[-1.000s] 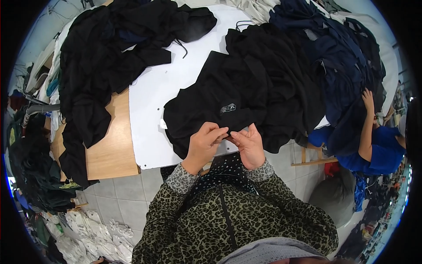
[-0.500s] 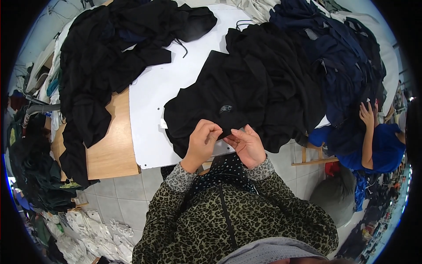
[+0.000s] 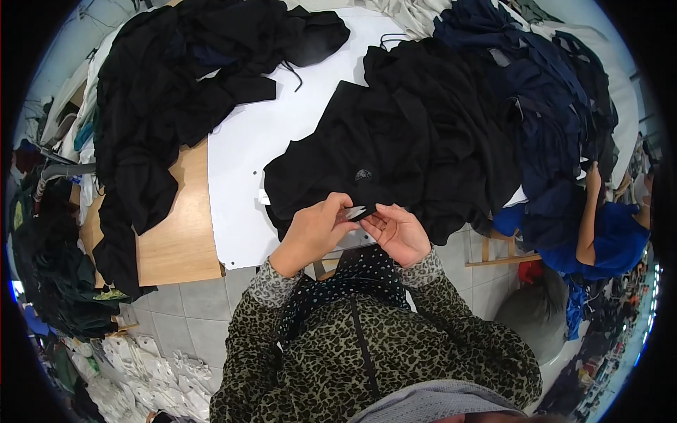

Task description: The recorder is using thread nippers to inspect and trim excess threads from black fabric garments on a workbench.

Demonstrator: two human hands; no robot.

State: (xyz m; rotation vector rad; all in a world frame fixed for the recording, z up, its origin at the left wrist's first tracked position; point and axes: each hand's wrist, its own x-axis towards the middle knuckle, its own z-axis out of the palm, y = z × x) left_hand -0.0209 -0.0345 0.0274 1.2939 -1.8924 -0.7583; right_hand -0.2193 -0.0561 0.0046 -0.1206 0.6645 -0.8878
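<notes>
- One left hand point(image 3: 310, 229) sits at the near edge of a black garment, its thumb and fingers drawn close around a small pale thing point(image 3: 355, 211), too small for me to name.
- Just beside it, the right hand point(image 3: 400, 236) has its thumb above and fingers below, pinching the garment's edge.
- That black garment point(image 3: 416, 127) lies in loose folds on the surface, mostly in front of the hands and to their right, its near edge lifted between them.
- A small pale emblem point(image 3: 363, 175) shows on it just beyond the fingertips, and a white tag point(image 3: 264, 197) pokes out at its left side.
- Patterned sleeves in green and black cover the person's arms; a dotted dark cloth point(image 3: 345, 282) shows below the hands.
- The surface point(image 3: 236, 162) is white here, with a light wooden part point(image 3: 183, 233) to the left.
- More black clothes point(image 3: 141, 155) are spread over the left side, well apart from the hands.
- On the far right, dark blue clothes point(image 3: 543, 106) are heaped against the black garment.
- Beside that heap is another person in a blue top point(image 3: 596, 243), one arm raised to the cloth.
- Grey floor tiles point(image 3: 204, 310) and a white heap point(image 3: 148, 374) show at lower left.
</notes>
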